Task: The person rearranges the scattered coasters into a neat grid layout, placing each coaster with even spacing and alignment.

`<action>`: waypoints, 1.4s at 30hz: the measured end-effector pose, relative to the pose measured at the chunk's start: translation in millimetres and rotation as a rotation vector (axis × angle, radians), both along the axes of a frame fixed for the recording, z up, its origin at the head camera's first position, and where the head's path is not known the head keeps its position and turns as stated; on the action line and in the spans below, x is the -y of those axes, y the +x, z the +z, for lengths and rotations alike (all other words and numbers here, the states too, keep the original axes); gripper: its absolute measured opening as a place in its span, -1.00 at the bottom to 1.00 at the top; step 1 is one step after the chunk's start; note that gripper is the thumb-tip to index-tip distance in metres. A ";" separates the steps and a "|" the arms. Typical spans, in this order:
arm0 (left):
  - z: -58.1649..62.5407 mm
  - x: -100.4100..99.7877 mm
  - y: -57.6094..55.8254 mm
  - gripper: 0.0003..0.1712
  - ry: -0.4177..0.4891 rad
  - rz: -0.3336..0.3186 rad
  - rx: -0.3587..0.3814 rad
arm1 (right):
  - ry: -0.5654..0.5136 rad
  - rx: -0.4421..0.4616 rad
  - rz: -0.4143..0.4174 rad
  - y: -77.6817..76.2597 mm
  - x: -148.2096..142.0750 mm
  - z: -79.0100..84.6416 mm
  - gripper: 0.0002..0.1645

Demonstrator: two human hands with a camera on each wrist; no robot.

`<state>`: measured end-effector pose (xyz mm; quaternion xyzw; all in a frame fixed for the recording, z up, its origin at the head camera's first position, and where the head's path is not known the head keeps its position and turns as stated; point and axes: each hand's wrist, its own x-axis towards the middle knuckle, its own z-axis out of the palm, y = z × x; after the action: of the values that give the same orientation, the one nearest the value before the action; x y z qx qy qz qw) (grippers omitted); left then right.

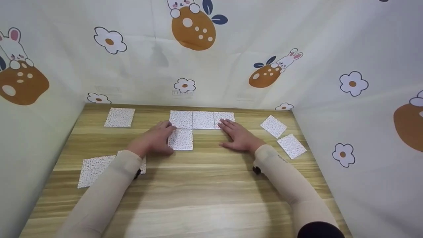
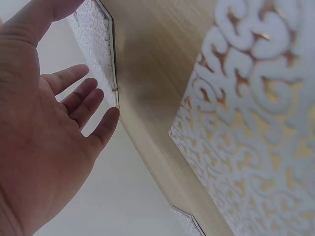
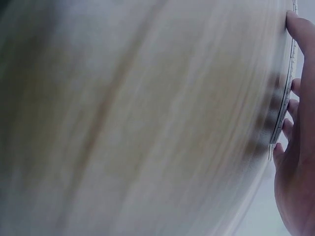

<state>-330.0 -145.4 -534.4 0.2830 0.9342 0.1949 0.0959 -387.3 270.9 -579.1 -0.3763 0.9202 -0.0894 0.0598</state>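
Three white square tiles with a raised swirl pattern stand edge to edge in a row at the back of the table; the left tile (image 1: 180, 119), middle tile (image 1: 203, 120) and right tile (image 1: 228, 115). Below the left one, a lower tile (image 1: 181, 139) lies against it. My left hand (image 1: 158, 138) is at the left edge of these tiles, its thumb beside the lower one. In the left wrist view the left hand (image 2: 44, 132) has its fingers extended and spread. My right hand (image 1: 240, 136) rests its fingertips on the right tile, thumb out on the wood.
A single tile (image 1: 119, 117) lies at the back left. More tiles (image 1: 94, 170) lie under my left forearm. Two turned tiles, an upper one (image 1: 273, 126) and a lower one (image 1: 292, 146), lie at the right. Printed curtains (image 1: 142, 72) surround the wooden table (image 1: 201, 191).
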 end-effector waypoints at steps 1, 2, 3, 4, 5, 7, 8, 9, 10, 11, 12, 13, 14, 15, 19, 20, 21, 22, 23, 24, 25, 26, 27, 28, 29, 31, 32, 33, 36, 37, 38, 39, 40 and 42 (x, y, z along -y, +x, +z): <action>0.8 3.0 1.9 0.10 0.013 0.010 0.002 | -0.004 -0.002 0.002 0.0 0.1 -0.1 0.19; 1.2 6.6 3.7 0.08 0.030 0.020 0.003 | -0.005 -0.004 0.003 0.1 0.3 -0.1 0.20; 0.9 10.7 5.5 0.06 0.041 0.032 0.003 | -0.003 -0.002 0.002 0.4 0.4 0.1 0.19; 0.4 15.1 7.4 0.04 0.051 0.042 0.001 | -0.004 0.000 0.001 0.5 0.4 0.0 0.19; -0.5 19.8 9.4 0.01 0.060 0.052 -0.001 | -0.004 0.004 -0.002 1.0 0.4 0.3 0.19; -1.4 29.7 13.9 -0.02 0.071 0.071 0.001 | -0.004 0.013 -0.008 1.4 0.3 0.4 0.19; -1.7 35.0 16.1 -0.03 0.074 0.079 -0.002 | -0.003 0.016 -0.011 1.6 0.4 0.9 0.19; -1.4 39.8 18.7 -0.02 0.072 0.086 -0.002 | 0.000 0.019 -0.013 1.7 0.4 1.3 0.18; -0.5 44.5 21.3 -0.02 0.072 0.092 0.002 | -0.002 0.018 -0.012 1.7 0.5 1.5 0.18; 0.7 49.1 24.1 -0.02 0.073 0.098 0.005 | -0.003 0.016 -0.010 1.9 0.7 2.0 0.18; 1.9 53.7 27.0 -0.02 0.073 0.103 0.009 | -0.005 0.013 -0.007 1.8 0.8 2.0 0.18; 3.5 57.6 30.0 -0.02 0.075 0.106 0.014 | -0.005 0.008 -0.003 1.9 0.7 2.3 0.18; 4.5 61.6 32.8 -0.01 0.078 0.110 0.016 | -0.009 0.005 0.000 2.3 0.6 2.8 0.18; 5.8 65.0 35.9 0.00 0.082 0.116 0.024 | -0.010 0.001 0.003 2.7 0.2 2.9 0.18; 9.6 77.2 48.1 0.03 0.110 0.134 0.053 | -0.013 -0.006 0.005 3.1 -0.7 3.3 0.18; 10.2 79.9 51.0 0.04 0.111 0.140 0.060 | -0.013 -0.007 0.004 3.0 -0.8 3.6 0.18; 10.8 82.6 54.0 0.06 0.111 0.144 0.067 | -0.009 -0.009 0.004 2.7 -0.8 3.5 0.18; 10.6 85.3 56.7 0.07 0.110 0.149 0.076 | -0.008 -0.009 0.004 2.4 -0.7 3.3 0.19; 10.6 88.2 59.3 0.08 0.107 0.152 0.082 | -0.006 -0.008 0.004 2.1 -0.7 3.0 0.19; 10.3 90.9 62.0 0.09 0.105 0.159 0.091 | -0.006 -0.007 0.004 1.8 -0.6 2.7 0.19; 9.8 93.6 64.6 0.11 0.102 0.162 0.100 | -0.005 -0.008 0.004 1.5 -0.3 2.2 0.19; 9.2 95.7 67.1 0.12 0.103 0.168 0.110 | -0.003 -0.006 0.003 1.2 -0.2 2.1 0.20; 8.6 97.9 69.4 0.13 0.103 0.170 0.113 | 0.000 -0.006 0.003 1.1 0.0 1.7 0.20; 8.4 99.8 71.6 0.14 0.103 0.172 0.116 | 0.001 -0.008 0.003 0.8 0.0 1.3 0.20; 8.2 101.5 73.6 0.15 0.107 0.173 0.118 | 0.000 -0.008 0.004 0.6 0.1 1.0 0.20; 7.9 104.0 77.6 0.17 0.109 0.176 0.115 | -0.003 -0.010 0.006 0.6 0.1 1.3 0.20; 7.8 104.9 79.5 0.18 0.109 0.179 0.113 | -0.007 -0.011 0.006 0.9 0.0 1.7 0.20; 7.3 105.9 81.2 0.17 0.105 0.178 0.104 | -0.011 -0.010 0.006 1.1 0.1 1.9 0.20; 4.6 108.9 86.7 0.15 0.099 0.180 0.091 | -0.022 -0.001 0.004 1.6 0.8 2.9 0.19; 3.1 110.2 88.4 0.15 0.095 0.181 0.084 | -0.020 0.002 0.002 1.6 1.1 3.1 0.19; 1.2 111.6 89.9 0.15 0.090 0.178 0.074 | -0.015 0.006 0.001 1.7 1.4 3.3 0.19; -0.6 112.9 91.5 0.14 0.084 0.176 0.062 | -0.011 0.009 -0.001 1.6 1.7 3.4 0.18; -2.1 114.3 93.2 0.16 0.079 0.175 0.054 | -0.005 0.011 -0.002 1.7 1.8 3.8 0.18; -5.0 116.4 96.0 0.19 0.061 0.178 0.042 | 0.001 0.013 -0.004 1.7 1.6 4.7 0.18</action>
<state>-234.0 -261.8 -539.4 0.1975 0.9470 0.2372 0.0892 -385.6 269.3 -574.5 -0.3737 0.9207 -0.0917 0.0654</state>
